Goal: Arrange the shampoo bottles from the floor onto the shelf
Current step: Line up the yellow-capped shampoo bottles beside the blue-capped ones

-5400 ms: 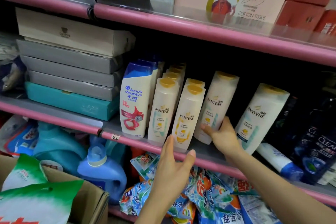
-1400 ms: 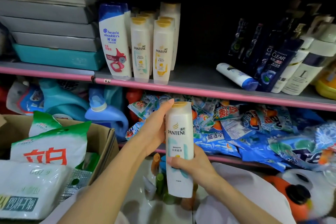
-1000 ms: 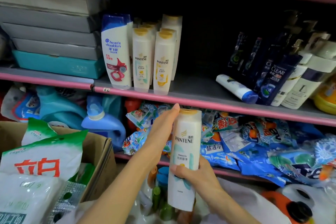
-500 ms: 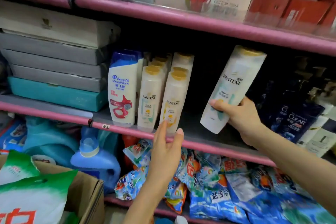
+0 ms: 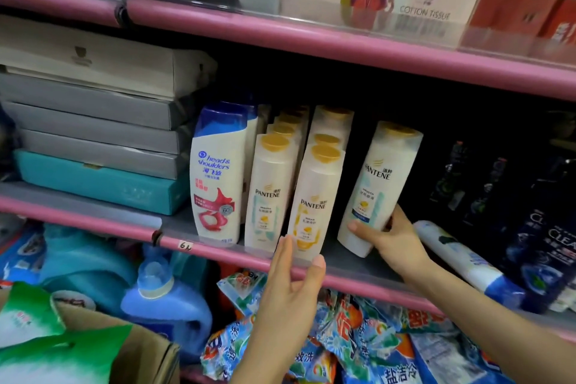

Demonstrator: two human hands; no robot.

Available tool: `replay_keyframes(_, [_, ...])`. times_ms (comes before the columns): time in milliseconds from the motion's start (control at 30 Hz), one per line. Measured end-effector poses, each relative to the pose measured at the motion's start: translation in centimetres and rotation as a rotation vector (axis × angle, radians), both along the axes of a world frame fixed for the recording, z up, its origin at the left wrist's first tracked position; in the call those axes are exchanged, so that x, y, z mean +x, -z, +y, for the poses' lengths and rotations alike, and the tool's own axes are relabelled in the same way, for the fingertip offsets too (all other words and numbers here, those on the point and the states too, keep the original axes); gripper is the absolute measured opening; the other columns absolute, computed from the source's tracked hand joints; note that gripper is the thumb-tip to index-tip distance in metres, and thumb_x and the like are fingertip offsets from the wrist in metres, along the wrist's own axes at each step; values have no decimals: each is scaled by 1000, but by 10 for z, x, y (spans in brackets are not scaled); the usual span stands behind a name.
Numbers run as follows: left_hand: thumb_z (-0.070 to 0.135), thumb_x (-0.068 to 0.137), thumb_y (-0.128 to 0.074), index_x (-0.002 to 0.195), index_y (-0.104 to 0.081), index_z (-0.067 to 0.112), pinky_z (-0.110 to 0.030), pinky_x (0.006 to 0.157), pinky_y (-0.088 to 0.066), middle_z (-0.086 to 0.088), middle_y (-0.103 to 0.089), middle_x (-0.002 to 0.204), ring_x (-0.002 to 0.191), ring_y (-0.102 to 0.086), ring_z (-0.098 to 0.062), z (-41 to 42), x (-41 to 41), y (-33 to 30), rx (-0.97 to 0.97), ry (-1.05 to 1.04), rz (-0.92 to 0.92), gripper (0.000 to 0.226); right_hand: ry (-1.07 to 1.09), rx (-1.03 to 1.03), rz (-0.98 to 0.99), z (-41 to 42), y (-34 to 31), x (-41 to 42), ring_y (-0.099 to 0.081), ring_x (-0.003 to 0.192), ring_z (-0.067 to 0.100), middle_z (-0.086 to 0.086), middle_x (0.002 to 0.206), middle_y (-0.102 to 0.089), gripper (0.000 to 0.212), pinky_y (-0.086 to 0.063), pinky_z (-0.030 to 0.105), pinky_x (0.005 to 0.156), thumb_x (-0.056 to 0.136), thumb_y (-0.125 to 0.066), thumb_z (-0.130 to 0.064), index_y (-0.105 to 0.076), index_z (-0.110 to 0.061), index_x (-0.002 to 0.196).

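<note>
1. Middle shelf (image 5: 358, 265): grey board with a pink front rail. The shampoo bottles stand on it.
2. Count, white Pantene bottles with yellow caps: two front bottles (image 5: 268, 193) stand upright side by side at the rail, each heading a row. At least five more caps show behind them; the exact number cannot be told in the dark rear.
3. Count, held Pantene bottle (image 5: 378, 184): one. It tilts with its cap leaning right and its base at the shelf board, just right of the two rows and apart from them.
4. Count, Head & Shoulders bottle (image 5: 218, 178): one in front, white with a blue cap, upright at the left end of the rows; a second blue cap shows behind it.
5. Right hand (image 5: 391, 240): fingers and thumb curled round the lower part of the held Pantene bottle, gripping it from the right and below.
6. Left hand (image 5: 293, 290): fingers straight and spread, holding nothing; the fingertips reach the pink rail just below the front bottles.
7. Count, lying white-and-blue bottle (image 5: 467, 262): one, on its side just right of the right hand.
8. Dark Clear bottles (image 5: 548, 246): several, upright at the far right.
9. Stacked flat boxes (image 5: 93, 121): five, left of the shampoo.
</note>
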State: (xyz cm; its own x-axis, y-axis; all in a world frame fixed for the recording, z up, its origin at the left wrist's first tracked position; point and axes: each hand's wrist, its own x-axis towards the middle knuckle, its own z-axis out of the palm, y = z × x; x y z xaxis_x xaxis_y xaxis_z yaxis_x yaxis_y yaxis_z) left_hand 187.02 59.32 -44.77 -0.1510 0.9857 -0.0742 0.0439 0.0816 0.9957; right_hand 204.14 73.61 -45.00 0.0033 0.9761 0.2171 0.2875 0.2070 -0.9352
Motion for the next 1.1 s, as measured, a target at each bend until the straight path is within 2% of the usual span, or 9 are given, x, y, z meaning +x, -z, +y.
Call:
replay_keyframes(133, [57, 86, -52, 143, -16, 52, -36, 105, -43, 27, -19, 153, 92, -49, 21, 1, -3, 3, -22, -5, -13, 68, -18, -13, -41, 15, 0, 2, -60, 84, -9, -15, 100, -65, 49, -48, 5, 58, 76, -78, -25, -55, -22, 119])
replay_keyframes(300, [49, 88, -54, 143, -21, 51, -39, 104, -44, 24, -30, 149, 92, -55, 17, 4, -8, 7, -19, -29, -49, 64, 7, -15, -74, 40, 0, -1, -60, 99, 13, 0, 114, -62, 51, -46, 24, 82, 81, -74, -24, -53, -12, 127])
replay_keyframes(400, [52, 86, -55, 142, -23, 52, -28, 98, -48, 24, -36, 146, 78, -53, 24, 5, -7, 8, -12, -68, -6, 64, -18, -18, 45, 54, 3, -9, -60, 99, 8, 3, 120, -60, 58, -49, 18, 78, 82, -73, -20, -44, -9, 131])
replay_keyframes(500, [53, 85, -56, 141, -24, 53, -5, 75, -48, 23, -39, 144, 70, -56, 23, 6, -8, 9, -4, -114, 13, 64, -65, -67, 93, 68, 2, -17, -59, 98, 3, 0, 121, -59, 54, -50, 17, 72, 82, -72, -22, -43, -15, 128])
replay_keyframes(633, [49, 84, -61, 137, -31, 55, -23, 81, -52, 12, -54, 135, 70, -60, -1, 7, -10, 14, -4, -140, -1, 61, -149, -142, 60, 84, -2, -23, -58, 99, 3, -6, 118, -60, 48, -46, 19, 78, 81, -72, -21, -48, -28, 122])
replay_keyframes(767, [43, 85, -63, 136, -36, 51, -14, 65, -49, 7, -61, 127, 63, -58, -2, 13, -10, 17, 4, -175, 19, 58, -193, -184, -73, 94, 1, -28, -56, 104, 8, -6, 121, -58, 63, -44, 29, 92, 80, -73, -14, -44, -24, 136])
replay_keyframes(900, [39, 87, -62, 138, -36, 46, -18, 72, -54, 20, -49, 135, 75, -65, -1, 16, -11, 15, 8, -179, 58, 59, -230, -209, -165, 103, 1, -36, -57, 98, 6, -6, 116, -61, 58, -45, 25, 85, 82, -70, -13, -47, -23, 134])
replay_keyframes(1000, [39, 87, -62, 139, -33, 47, -15, 68, -52, 10, -55, 134, 69, -62, -2, 17, -10, 14, -1, -187, 60, 60, -201, -223, -247, 111, 2, -43, -60, 102, 14, 2, 119, -64, 45, -47, 26, 82, 86, -67, -20, -54, -19, 130])
replay_keyframes(1100, [39, 87, -62, 139, -30, 49, -12, 70, -51, 12, -53, 136, 74, -63, -1, 18, -8, 13, -6, -223, 33, 62, -206, -228, -300, 116, 4, -48, -60, 91, 11, 7, 119, -64, 45, -49, 19, 67, 88, -65, -17, -53, -12, 131])
